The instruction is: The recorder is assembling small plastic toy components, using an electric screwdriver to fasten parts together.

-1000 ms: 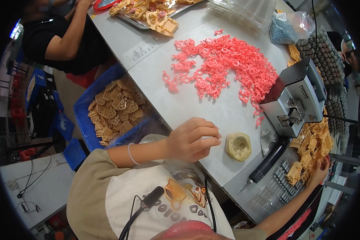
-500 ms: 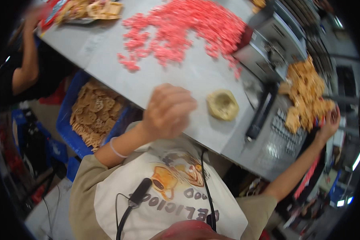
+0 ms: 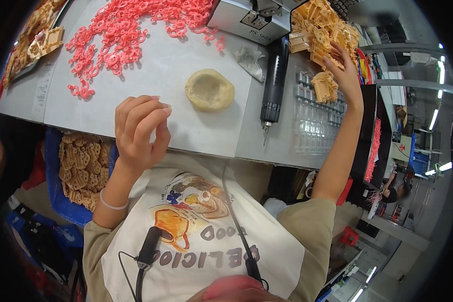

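Observation:
My left hand (image 3: 142, 126) hovers over the near edge of the grey table (image 3: 201, 136), loosely curled with a gap between thumb and fingers. Nothing shows in it. To its right sits a yellowish putty-like lump (image 3: 220, 93) with a hollow in its top. My right hand (image 3: 348, 75) reaches to the far right, fingers spread against a heap of tan moulded plastic parts (image 3: 319, 25). One tan part (image 3: 324, 86) lies beside that hand, over a clear compartment tray (image 3: 312, 121). Whether the fingertips grip a part cannot be made out.
A black electric screwdriver (image 3: 275, 73) lies between the lump and the tray. Behind it stands a grey metal box (image 3: 246, 20), with a crumpled whitish scrap (image 3: 249, 61) nearby. Pink plastic parts (image 3: 118, 43) spread over the far table. A blue bin (image 3: 53, 176) holds more tan parts.
The view has turned, shifting the table leftward in the picture. My right hand has gone from the heap's outer side to its near parts. My left hand, blurred before, is now sharp and less tightly curled.

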`<state>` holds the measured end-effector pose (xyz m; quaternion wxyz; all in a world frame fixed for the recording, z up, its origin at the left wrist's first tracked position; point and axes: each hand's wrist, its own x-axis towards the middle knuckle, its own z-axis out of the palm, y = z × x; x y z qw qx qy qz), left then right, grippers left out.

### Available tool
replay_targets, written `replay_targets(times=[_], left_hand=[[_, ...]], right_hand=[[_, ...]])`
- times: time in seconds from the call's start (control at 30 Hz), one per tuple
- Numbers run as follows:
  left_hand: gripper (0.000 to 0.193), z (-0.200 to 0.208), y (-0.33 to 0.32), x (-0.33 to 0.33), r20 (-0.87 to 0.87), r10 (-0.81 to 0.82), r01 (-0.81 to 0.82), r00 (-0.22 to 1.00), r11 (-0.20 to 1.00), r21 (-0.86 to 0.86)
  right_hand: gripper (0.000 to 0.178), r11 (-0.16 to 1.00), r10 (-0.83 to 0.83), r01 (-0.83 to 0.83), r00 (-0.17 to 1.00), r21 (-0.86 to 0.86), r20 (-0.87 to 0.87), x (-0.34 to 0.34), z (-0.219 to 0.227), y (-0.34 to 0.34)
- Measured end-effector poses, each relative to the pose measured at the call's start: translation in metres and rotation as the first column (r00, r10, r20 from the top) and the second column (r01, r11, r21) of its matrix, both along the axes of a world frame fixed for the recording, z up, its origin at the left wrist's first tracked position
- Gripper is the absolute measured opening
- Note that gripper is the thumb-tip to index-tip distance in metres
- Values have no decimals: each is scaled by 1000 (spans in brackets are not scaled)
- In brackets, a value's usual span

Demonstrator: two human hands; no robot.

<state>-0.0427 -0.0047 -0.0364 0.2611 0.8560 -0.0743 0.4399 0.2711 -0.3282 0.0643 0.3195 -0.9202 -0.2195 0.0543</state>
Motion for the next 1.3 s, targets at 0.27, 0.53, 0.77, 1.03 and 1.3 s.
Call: replay_targets(times=[0.27,0.53,0.77,1.03,1.3], left_hand=[[37,6,0,3,-20,14,-13,1000,999,45],[30,6,3,-3,0,42,-42,999,998,35],[37,14,1,-4,-73,-70,52,995,973,-223],[75,60,-22,-1,-31,-304,289,952,928,-234],[91,83,-21,-5,-283,-215,206,935,977,-62]], right_hand=[[71,979,30,14,977,-205,209,9,-28,34],[55,1000,-5,0,973,20,230,9,-3,15],[49,867,72,-74,997,493,24,-127,28,49],[59,596,445,12,827,803,-343,-234,6,127],[64,583,607,161,566,797,-558,-256,-15,134]])
